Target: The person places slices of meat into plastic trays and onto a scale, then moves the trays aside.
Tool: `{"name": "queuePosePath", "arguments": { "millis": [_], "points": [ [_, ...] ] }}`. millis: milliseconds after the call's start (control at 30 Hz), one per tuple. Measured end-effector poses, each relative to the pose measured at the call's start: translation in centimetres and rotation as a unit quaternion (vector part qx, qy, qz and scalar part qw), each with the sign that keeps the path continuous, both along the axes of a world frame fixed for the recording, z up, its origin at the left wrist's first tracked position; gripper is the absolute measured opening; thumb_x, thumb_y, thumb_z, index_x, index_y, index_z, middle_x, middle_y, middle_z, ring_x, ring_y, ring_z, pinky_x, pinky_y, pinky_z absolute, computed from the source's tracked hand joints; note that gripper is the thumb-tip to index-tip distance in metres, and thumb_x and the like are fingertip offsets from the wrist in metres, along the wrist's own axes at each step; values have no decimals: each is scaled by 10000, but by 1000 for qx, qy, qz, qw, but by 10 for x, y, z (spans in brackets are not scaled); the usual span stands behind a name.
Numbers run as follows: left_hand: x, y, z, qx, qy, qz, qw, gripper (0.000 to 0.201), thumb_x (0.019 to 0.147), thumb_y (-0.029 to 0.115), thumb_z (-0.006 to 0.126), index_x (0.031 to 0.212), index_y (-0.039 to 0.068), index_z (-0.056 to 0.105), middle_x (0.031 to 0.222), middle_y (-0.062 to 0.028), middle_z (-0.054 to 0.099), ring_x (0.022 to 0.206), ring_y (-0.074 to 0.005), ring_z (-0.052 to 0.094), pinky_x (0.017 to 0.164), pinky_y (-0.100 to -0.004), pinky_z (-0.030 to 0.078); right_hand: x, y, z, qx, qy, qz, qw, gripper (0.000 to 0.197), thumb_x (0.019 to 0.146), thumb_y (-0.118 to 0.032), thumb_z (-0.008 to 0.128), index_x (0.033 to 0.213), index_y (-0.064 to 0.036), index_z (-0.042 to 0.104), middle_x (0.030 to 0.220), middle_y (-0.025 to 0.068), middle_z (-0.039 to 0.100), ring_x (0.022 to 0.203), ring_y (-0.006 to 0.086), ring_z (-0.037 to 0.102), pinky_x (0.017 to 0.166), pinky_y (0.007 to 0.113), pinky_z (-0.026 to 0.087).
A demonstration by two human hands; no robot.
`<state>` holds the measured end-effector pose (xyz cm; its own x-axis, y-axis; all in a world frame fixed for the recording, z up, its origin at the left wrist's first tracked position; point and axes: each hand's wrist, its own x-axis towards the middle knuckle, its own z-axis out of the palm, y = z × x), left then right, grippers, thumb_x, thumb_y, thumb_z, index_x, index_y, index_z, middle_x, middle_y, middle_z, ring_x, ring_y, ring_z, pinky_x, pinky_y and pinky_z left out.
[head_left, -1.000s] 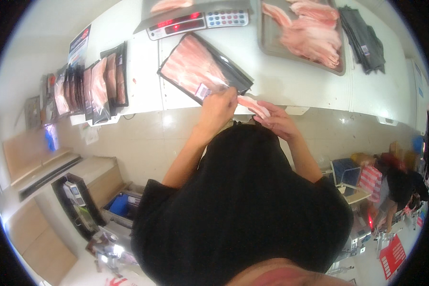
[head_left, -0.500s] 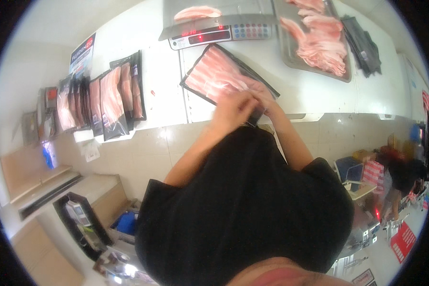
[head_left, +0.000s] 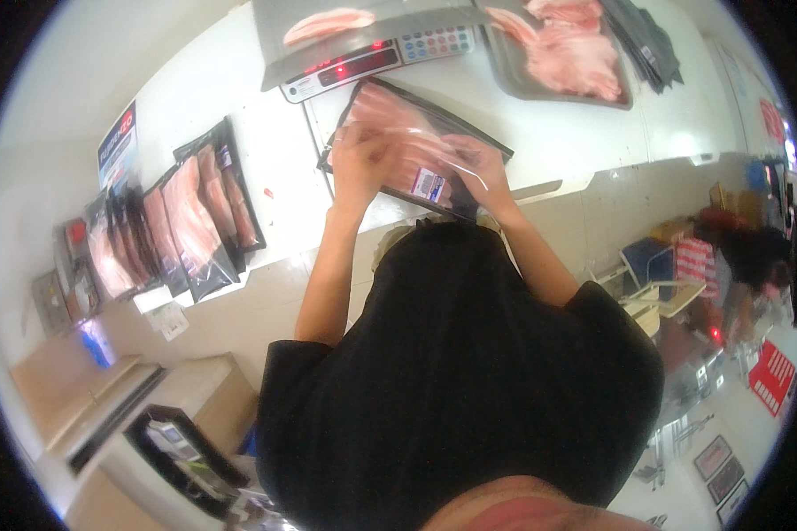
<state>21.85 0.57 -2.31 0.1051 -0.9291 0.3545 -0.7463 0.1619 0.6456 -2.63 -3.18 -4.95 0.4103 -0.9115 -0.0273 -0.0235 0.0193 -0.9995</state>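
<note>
A clear-fronted black pouch of sliced pork belly (head_left: 419, 159) lies tilted on the white table, a small printed label near its lower end. On its left part my left hand (head_left: 360, 164) is closed, fingers bent against the film. My right hand (head_left: 482, 170) is closed on the pouch's right side, where the plastic is creased and shiny. Both hands partly cover the slices. Just beyond the pouch stands a digital scale (head_left: 345, 73), its grey tray (head_left: 398, 22) bearing one pale slice (head_left: 329, 26).
At the left, several filled pouches (head_left: 184, 212) stand in a leaning row. A grey tray (head_left: 514, 84) of pork slices (head_left: 576, 53) sits at the far right, beside a stack of black pouches (head_left: 644, 44). The table's near edge runs just in front of my body.
My hands have moved apart from the pouch's lower end, the left going left and farther away. The label now shows. The whole view has shifted and turned slightly.
</note>
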Motion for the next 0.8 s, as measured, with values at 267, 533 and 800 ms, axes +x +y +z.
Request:
{"name": "queuePosePath", "arguments": {
  "millis": [267,533,800],
  "points": [
    [-1,-5,-5,3,-9,16,1000,194,813,128,844,999,76,846,1069,-103,721,1015,-298,643,869,-399,535,-6,18,3,-57,134,-134,980,222,932,-116,770,1096,33,777,1045,144,796,972,197,738,901,332,561],
    [5,-4,-6,58,34,-17,998,223,877,96,816,1093,39,813,1172,-110,722,1026,-256,662,821,-321,573,-8,27,-3,-106,158,-154,970,246,875,-59,760,1111,14,765,1088,156,778,995,263,743,878,355,573],
    [10,-5,0,84,123,6,989,195,879,32,757,1067,33,807,1106,-115,772,992,-257,689,795,-331,577,-10,31,6,-104,187,-168,962,261,881,-113,761,1112,9,758,1095,172,777,1019,310,752,917,373,592]
  ]
}}
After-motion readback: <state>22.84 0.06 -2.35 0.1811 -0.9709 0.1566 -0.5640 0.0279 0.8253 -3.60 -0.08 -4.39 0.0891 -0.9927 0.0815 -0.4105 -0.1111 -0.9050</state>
